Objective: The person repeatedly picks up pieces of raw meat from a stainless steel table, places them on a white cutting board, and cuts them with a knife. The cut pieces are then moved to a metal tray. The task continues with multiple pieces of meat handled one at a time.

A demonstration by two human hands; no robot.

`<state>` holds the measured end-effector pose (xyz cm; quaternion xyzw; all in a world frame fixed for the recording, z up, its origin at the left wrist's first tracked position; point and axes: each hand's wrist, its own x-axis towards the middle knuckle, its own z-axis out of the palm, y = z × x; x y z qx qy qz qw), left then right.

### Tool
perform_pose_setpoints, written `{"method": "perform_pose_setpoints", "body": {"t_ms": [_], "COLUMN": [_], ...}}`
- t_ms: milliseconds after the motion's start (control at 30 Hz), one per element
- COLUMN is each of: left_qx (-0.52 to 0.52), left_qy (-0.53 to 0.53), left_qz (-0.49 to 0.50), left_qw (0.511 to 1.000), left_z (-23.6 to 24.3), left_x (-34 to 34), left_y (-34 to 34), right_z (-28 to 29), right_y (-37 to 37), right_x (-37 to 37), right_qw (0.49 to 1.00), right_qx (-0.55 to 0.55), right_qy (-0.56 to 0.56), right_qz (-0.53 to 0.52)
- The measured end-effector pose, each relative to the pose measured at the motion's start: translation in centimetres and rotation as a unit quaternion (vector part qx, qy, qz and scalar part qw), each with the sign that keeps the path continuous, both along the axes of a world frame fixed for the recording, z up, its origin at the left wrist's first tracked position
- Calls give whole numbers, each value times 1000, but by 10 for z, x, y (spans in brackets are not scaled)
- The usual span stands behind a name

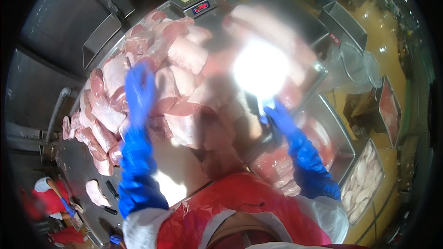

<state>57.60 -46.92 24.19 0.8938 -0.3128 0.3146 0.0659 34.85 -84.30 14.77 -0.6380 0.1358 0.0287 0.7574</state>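
Note:
My left hand (pixel 140 90), in a blue glove and slightly blurred, reaches over a large heap of pale pink meat pieces (pixel 188 54). Its fingers look stretched out, and I make out nothing held in them. At the right, my gloved right hand (pixel 280 117) closes round a narrow thing whose upper end disappears in a strong white glare, so its kind cannot be made out. Beneath that hand lies a metal tub (pixel 339 127) with wet pink meat inside. A pale cutting board (pixel 180 161) sits before my red apron.
A digital scale (pixel 194 1) stands at the far table edge. At the left lie a meat piece (pixel 96 192) and a black-handled knife (pixel 111 189). Right of the table are a tray of pale strips (pixel 364 182) and a metal bin (pixel 344 23). Another person (pixel 53 198) works lower left.

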Motion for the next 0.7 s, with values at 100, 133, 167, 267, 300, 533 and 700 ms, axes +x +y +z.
{"method": "perform_pose_setpoints", "body": {"t_ms": [100, 133, 167, 267, 300, 533, 700], "left_qx": [-294, -251, -235, -343, -392, -745, -519], "left_qy": [511, 628, 696, 839, 872, 565, 825], "left_qz": [-170, -204, -238, -192, -95, -354, -222], "left_qw": [790, 708, 636, 376, 279, 24, 44], "left_z": [-46, -72, -106, -163, -182, -246, -242], "left_x": [-132, -165, -177, -188, -175, -88, -89], "left_y": [-24, -35, -55, -132, -158, -329, -288], "right_z": [-23, -22, -29, -56, -66, -68, -47], "right_y": [-4, -12, -33, -108, -134, -146, -80], "right_x": [-10, 2, 9, 56, 68, 90, 47], "right_qw": [999, 972, 959, 974, 975, 969, 997], "right_qx": [14, -205, -258, -209, -195, -241, -36], "right_qy": [-21, -91, -85, 55, 82, -50, -11], "right_qz": [-36, -71, -82, -75, -73, 8, -74]}}
